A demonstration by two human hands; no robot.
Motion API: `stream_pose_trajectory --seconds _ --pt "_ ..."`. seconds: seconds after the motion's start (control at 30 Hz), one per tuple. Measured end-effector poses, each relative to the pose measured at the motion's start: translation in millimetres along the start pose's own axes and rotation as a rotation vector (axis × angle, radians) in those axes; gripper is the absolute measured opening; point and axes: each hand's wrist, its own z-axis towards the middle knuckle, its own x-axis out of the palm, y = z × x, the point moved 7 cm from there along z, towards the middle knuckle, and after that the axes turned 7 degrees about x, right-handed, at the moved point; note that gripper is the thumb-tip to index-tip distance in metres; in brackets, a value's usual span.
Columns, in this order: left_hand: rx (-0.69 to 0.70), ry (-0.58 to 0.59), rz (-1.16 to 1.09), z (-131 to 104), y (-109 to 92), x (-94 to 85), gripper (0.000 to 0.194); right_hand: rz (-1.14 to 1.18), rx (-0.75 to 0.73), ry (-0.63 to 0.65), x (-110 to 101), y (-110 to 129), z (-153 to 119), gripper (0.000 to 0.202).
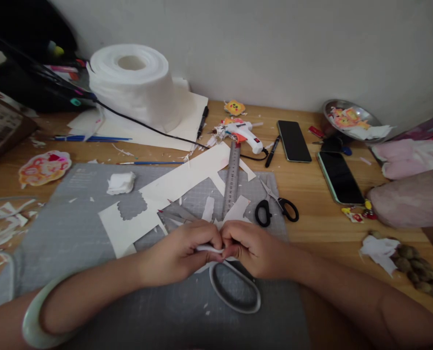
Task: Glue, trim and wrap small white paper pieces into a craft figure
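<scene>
My left hand (190,250) and my right hand (251,248) meet over the grey cutting mat (74,243), fingers pinched together. Between them is a small white piece (209,248), its edge showing at my left fingertips; the rest is hidden by the fingers. Just below my hands lies the grey handle of a large pair of scissors (256,306). Beyond them are a steel ruler (232,180) and a cut white sheet (180,183). Black-handled scissors (270,197) lie open to the right. A small white stack (121,183) rests on the mat at the left.
A large white roll (132,92) stands at the back left. A glue gun (243,135) with a black cable lies near the middle. Two phones (294,141) and a metal bowl (327,109) are on the right. Paper scraps (5,223) lie at the left.
</scene>
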Motion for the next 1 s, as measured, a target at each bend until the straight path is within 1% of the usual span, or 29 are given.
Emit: stream_pose_trajectory --seconds 0.07,0.2,0.33,0.43,0.53,0.6,0.67,0.8,0.87,1.0 --pt "0.012 0.011 -0.021 0.5 -0.7 -0.7 0.006 0.000 -0.013 0.012 0.1 0.6 -0.2 0.016" --pt "0.035 0.033 -0.043 1.1 -2.1 -1.3 0.008 0.104 -0.007 0.014 -1.1 -0.6 -0.8 0.015" --pt "0.009 0.002 -0.033 0.8 -0.6 -1.9 0.006 0.160 0.049 0.001 -1.6 -4.2 -0.9 0.010" --pt "0.003 -0.008 -0.016 1.0 -1.0 -1.6 0.006 0.114 0.060 -0.006 -1.8 -5.3 -0.8 0.009" --pt "0.041 0.025 -0.015 1.2 -3.1 0.3 0.008 0.051 0.014 -0.001 -1.1 -3.6 -1.2 0.014" --pt "0.058 0.043 -0.022 1.0 -3.6 1.2 0.009 0.048 -0.011 0.006 -0.5 -2.6 -1.6 0.015" --pt "0.047 0.047 -0.022 0.6 -2.6 1.5 0.007 0.073 -0.019 0.006 -0.9 -1.8 -1.7 0.015" --pt "-0.036 0.011 -0.025 -0.1 2.0 -0.1 0.010 0.126 0.073 -0.007 -3.0 -5.2 -0.3 0.010" --pt "-0.055 0.001 -0.032 -0.4 3.0 -0.3 0.013 0.121 0.103 -0.002 -2.9 -6.4 0.3 0.008" --pt "-0.005 0.028 -0.018 -0.9 0.7 1.0 0.012 0.041 0.030 -0.003 -1.8 -3.9 0.5 0.013"
